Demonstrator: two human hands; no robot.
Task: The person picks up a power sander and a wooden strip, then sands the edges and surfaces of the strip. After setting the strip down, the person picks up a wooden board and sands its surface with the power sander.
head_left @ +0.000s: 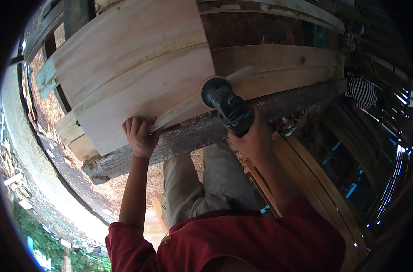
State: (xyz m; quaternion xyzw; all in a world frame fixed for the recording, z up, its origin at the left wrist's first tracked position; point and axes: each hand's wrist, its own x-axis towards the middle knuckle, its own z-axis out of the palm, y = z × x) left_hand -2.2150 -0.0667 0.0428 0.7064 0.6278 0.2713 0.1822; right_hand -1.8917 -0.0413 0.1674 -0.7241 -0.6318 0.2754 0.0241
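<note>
My right hand [251, 138] is wrapped round the rear body of a dark orbital sander [229, 106]. The sander's round pad overlaps the middle of a narrow wooden strip [179, 109], which runs slantwise over the boards. At the strip's near left end, my left hand [142, 133] grips it, fingers curled round the end. Beneath lies a wide pale plywood panel [138, 81], its near edge close to my left hand. To the right of the sander, the strip's far end rests over a light plank [279, 68].
A thick, weathered beam [183, 140] forms the bench's front edge before my legs. Long brown boards [315, 181] lie low on the right. A striped cloth [361, 92] hangs at the far right. Sawdust [120, 192] covers the ground.
</note>
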